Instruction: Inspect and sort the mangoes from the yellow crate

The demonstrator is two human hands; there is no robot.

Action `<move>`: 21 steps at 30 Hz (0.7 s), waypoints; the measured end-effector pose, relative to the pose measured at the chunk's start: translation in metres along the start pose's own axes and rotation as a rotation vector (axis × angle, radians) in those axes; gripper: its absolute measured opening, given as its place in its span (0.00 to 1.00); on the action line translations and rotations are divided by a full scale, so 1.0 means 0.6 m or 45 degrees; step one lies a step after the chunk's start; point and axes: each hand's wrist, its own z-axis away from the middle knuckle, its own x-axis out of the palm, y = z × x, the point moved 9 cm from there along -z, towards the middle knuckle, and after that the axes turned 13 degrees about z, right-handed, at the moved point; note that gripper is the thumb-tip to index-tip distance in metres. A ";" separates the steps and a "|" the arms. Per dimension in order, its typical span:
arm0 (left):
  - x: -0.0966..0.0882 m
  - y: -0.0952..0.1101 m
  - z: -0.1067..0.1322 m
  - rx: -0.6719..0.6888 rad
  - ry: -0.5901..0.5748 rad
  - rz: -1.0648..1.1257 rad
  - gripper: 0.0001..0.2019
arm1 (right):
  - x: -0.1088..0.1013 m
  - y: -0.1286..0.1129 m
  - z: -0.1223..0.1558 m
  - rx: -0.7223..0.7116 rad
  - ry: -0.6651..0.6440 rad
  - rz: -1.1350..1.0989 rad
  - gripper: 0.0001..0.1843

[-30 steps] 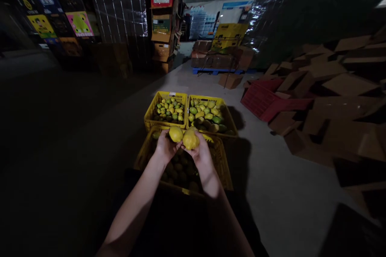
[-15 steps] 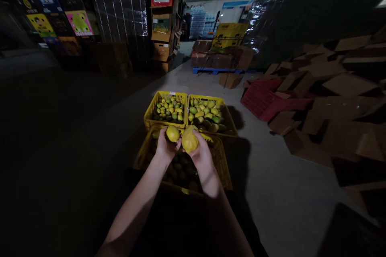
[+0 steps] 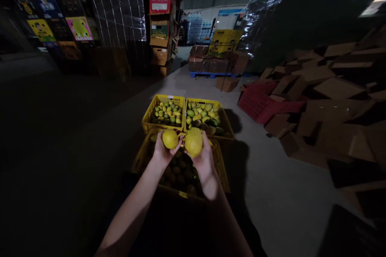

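My left hand (image 3: 162,154) is closed round a smaller, rounder yellow lemon (image 3: 170,139). In my right hand (image 3: 206,161) is a larger, bumpy yellow lemon (image 3: 193,142), with the thumb along its right side. The two lemons are side by side, a small gap apart, above the near yellow crate (image 3: 224,176). Fruit lies in that crate in deep shadow, partly hidden by my arms. Behind it, the left yellow crate (image 3: 147,119) holds small green and yellow lemons, and the right yellow crate (image 3: 228,123) holds larger ones.
Flattened cardboard boxes (image 3: 334,108) heap up on the right, against a red plastic crate (image 3: 259,102). Farther back stand a blue pallet (image 3: 212,75) with boxes, a tall carton stack (image 3: 159,32) and printed cartons (image 3: 45,4) at the left.
The right-hand lemon has turned, and more of its side faces me. Both hands have come slightly lower in view. The camera has shifted a little, moving the background.
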 end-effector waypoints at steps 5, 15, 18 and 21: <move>-0.023 0.010 -0.003 0.037 0.153 0.115 0.12 | -0.014 0.004 0.003 0.061 0.017 -0.091 0.19; -0.015 -0.001 -0.004 0.023 0.095 0.014 0.16 | 0.000 -0.006 0.017 0.075 -0.056 0.017 0.14; -0.014 -0.004 -0.006 -0.014 0.090 0.055 0.19 | -0.007 -0.003 0.009 0.086 -0.034 -0.060 0.13; -0.014 -0.007 -0.007 -0.045 0.086 0.106 0.20 | -0.016 0.001 0.002 0.093 -0.003 -0.111 0.12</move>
